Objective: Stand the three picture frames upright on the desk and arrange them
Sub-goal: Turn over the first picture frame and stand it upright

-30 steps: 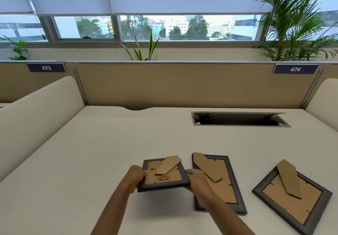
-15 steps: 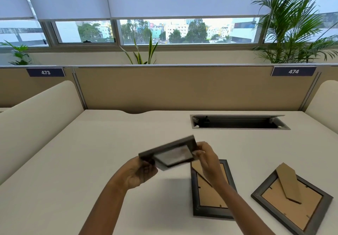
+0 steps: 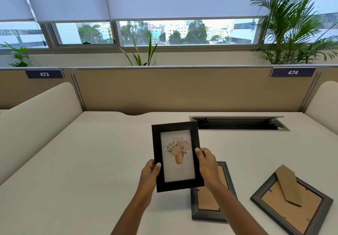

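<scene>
The small black frame point(image 3: 176, 155), half a second ago tilted glass-down, now faces the camera upright above the pale surface point(image 3: 82, 161), showing a flower print. Near right, two grey frames point(image 3: 292, 201) point(image 3: 210, 208) lie face down. The left hand point(image 3: 150, 173) and right hand point(image 3: 206, 163) clamp its side edges.

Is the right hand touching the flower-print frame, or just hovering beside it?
Touching. The head view shows the right hand with its thumb pressed on the flower-print frame at its right border.
</scene>
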The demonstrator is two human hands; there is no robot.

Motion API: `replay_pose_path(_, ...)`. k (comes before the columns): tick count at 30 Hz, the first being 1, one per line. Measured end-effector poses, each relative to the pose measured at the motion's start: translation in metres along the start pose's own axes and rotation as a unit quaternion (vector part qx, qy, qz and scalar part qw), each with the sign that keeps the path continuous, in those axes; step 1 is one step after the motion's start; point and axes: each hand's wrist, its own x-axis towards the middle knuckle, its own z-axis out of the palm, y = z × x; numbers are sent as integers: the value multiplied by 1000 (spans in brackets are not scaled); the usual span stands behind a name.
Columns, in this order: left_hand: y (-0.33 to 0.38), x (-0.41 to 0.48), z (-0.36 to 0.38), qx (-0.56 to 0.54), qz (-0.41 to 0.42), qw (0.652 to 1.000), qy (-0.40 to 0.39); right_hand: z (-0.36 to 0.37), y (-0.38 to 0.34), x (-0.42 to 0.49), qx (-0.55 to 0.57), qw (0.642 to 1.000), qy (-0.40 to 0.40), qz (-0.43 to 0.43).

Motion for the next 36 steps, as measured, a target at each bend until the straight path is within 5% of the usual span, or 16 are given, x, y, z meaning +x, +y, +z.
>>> replay_pose_path(7, -4, 6, 2, -55, -16, 998, 35, -5, -1, 1, -114, 992, -33, -41)
replay_pose_path(22, -5, 17, -2, -59, 7, 998, 13, -10, -1, 2, 36, 972, -220, 72)
replay_pose_path(36, -25, 22, -9, -16, 11, 998, 52, -4, 13, -1, -87, 978, -184, 51)
